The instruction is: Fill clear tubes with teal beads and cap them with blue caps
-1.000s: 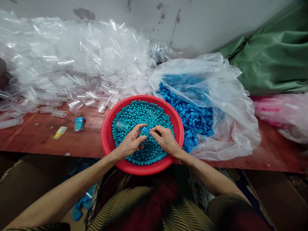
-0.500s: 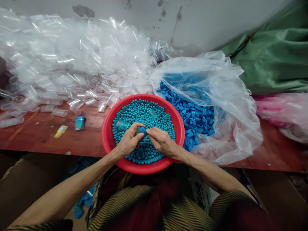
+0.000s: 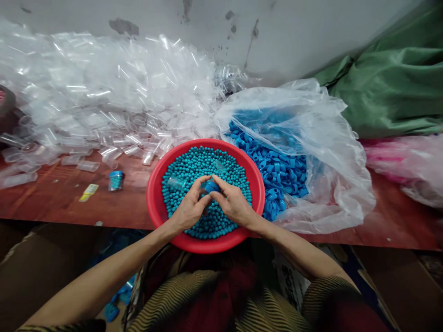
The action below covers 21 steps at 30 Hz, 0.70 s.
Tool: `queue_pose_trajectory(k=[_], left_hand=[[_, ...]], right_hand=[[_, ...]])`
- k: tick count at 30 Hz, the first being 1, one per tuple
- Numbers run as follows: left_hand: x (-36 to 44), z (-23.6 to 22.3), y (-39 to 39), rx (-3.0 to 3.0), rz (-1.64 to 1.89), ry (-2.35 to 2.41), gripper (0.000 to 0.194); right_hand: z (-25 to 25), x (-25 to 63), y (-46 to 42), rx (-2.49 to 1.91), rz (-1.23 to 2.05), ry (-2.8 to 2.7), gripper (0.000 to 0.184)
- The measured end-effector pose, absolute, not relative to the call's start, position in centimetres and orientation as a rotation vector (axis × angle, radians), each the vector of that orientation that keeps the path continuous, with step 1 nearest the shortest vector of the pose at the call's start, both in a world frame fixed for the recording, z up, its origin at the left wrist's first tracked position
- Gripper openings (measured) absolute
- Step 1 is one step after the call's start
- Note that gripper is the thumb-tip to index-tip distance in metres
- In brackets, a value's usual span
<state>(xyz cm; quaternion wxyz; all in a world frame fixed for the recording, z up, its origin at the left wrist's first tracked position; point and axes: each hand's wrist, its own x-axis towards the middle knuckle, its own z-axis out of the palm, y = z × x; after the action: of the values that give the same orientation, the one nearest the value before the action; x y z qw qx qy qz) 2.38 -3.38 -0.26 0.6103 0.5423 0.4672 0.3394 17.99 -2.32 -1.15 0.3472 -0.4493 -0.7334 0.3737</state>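
Note:
Above a red basin of small teal beads, both my hands meet around a blue cap. My left hand closes on it from the left with thumb and fingers. From the right, my right hand grips the same cap, its thumb and forefinger curved around the edge. Whatever sits under the cap is hidden by my fingers. Just left of my hands, a clear plastic tube lies on the beads, and a second one rests further back.
A big heap of clear tubes covers the table's back left. A capped, bead-filled tube and a yellow-white slip lie left of the basin. On the right, a clear plastic bag spills blue caps. Green cloth stands behind.
My right hand has gone from a fingertip pinch at the cap's side to a wider grip around it. The cap is turned and tilted a little to the right between both hands.

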Motion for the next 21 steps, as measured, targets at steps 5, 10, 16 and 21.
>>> queue_pose_trajectory(k=[5, 10, 16, 21], left_hand=[[2.5, 0.0, -3.6, 1.267, 0.875, 1.069, 0.052], [3.0, -0.1, -3.5, 1.235, 0.937, 1.041, 0.046], [3.8, 0.0, -4.0, 1.159, 0.987, 1.08, 0.025], [3.5, -0.3, -3.9, 1.335, 0.977, 1.215, 0.021]], right_hand=[[-0.9, 17.5, -3.7, -1.126, 0.654, -2.322, 0.099], [-0.7, 17.0, -4.0, -1.3, 0.491, -2.335, 0.092], [-0.5, 16.3, -4.4, -1.305, 0.36, -2.36, 0.088], [-0.3, 15.6, -4.5, -1.393, 0.507, -2.422, 0.089]])
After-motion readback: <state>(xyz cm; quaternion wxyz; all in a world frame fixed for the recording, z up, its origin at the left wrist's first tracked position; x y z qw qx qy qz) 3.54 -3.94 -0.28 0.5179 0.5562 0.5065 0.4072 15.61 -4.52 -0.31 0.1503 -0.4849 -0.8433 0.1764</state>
